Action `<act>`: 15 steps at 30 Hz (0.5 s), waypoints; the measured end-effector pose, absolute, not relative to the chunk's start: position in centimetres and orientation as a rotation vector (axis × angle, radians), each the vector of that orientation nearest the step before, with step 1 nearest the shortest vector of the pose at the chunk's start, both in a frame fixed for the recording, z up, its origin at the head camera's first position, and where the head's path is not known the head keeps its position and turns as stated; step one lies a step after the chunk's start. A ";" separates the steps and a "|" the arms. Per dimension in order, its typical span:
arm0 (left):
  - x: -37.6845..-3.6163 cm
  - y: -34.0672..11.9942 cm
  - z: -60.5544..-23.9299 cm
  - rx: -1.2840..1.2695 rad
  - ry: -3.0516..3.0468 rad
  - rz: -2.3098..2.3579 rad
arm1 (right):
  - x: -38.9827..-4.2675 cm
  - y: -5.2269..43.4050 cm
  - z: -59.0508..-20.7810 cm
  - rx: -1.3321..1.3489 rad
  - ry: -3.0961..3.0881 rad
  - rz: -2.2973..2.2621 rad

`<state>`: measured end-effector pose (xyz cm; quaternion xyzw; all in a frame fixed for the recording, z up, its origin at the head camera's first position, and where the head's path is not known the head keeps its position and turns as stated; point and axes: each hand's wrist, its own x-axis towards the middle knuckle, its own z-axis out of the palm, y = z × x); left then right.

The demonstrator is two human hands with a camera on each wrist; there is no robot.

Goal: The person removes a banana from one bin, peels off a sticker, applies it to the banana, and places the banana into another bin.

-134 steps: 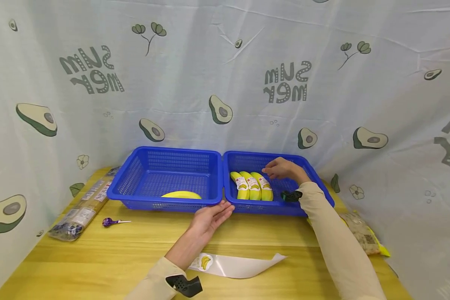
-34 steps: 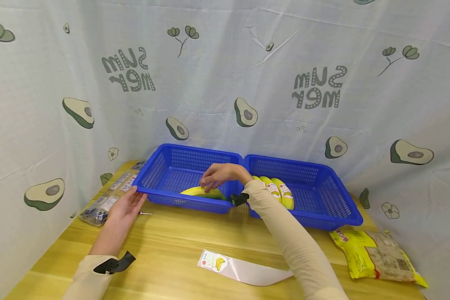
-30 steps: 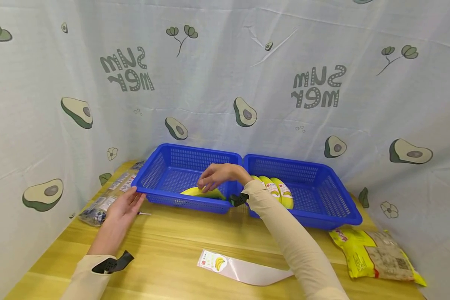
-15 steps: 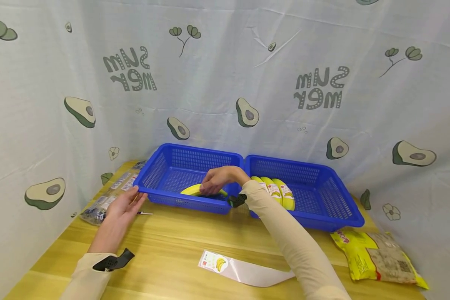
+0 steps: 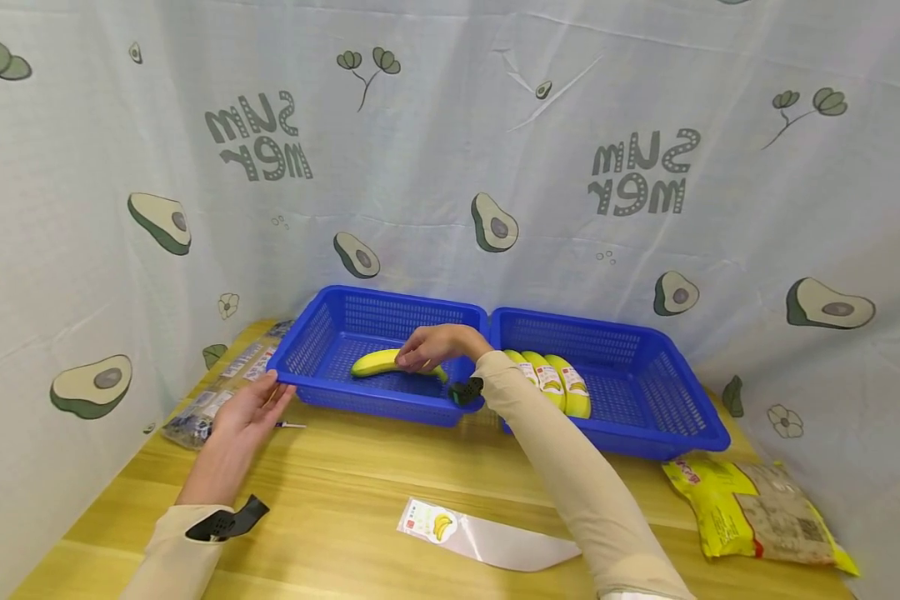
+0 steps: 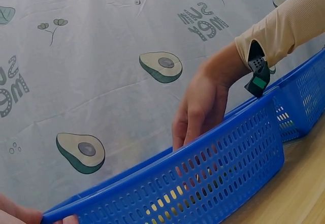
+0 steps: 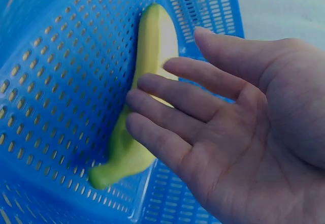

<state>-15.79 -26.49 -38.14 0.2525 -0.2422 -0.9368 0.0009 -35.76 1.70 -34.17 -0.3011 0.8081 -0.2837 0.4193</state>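
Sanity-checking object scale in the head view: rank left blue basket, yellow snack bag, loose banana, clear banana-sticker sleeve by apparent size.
1. Left blue basket, clearly the largest.
2. Yellow snack bag and clear banana-sticker sleeve: they look alike in extent and both lie nearer the camera, so unranked.
3. Loose banana, smallest, partly covered by the right hand.

The backdrop cloth (image 5: pixel 450 167) carried "SUMMER" printed mirror-reversed in two places, while labels on the bananas (image 5: pixel 547 379) and packets were too small to read.
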 end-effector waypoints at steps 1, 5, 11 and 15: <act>-15.8 -26.5 -38.1 0.799 -0.760 -2.938 | -35.9 1.7 -34.2 -0.761 2.036 -0.712; -16.1 -26.6 -38.2 0.815 -0.798 -2.918 | -36.5 1.9 -34.3 -0.780 2.072 -0.761; -16.5 -26.9 -38.0 0.832 -0.902 -2.893 | -37.4 2.8 -34.0 -0.816 2.244 -0.984; -16.4 -27.4 -37.8 0.821 -0.983 -2.908 | -38.0 3.2 -34.4 -0.833 2.347 -1.072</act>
